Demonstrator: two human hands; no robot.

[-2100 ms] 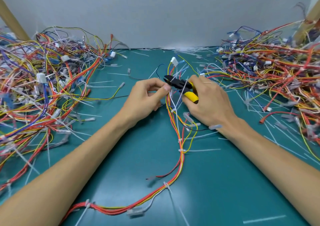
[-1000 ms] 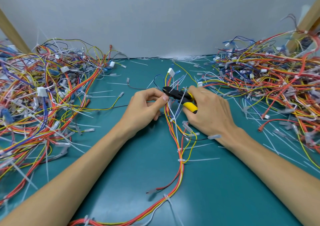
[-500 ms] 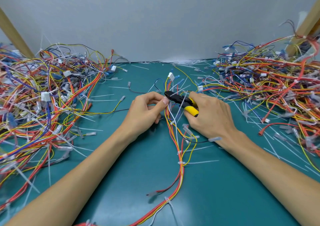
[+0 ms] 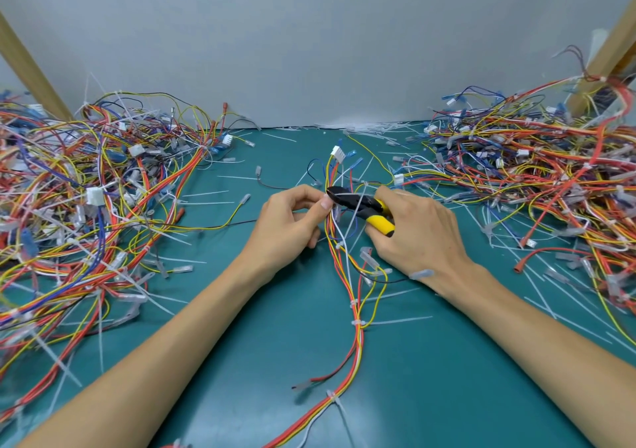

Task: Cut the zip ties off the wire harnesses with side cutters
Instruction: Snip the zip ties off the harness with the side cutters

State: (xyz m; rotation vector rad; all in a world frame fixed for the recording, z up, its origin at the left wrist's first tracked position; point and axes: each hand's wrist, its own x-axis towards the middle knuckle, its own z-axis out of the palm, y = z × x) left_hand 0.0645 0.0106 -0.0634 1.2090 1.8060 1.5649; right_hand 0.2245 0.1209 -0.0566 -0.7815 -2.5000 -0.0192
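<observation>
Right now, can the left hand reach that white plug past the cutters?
Probably yes: the white plug lies just beyond the left hand, nothing bulky between, but it must release the harness first.

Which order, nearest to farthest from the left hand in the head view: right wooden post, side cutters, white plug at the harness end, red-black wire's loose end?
1. Side cutters, at the left hand's fingertips.
2. White plug, just beyond.
3. Red-black wire's loose end, bottom centre.
4. Right wooden post, far right corner.
</observation>
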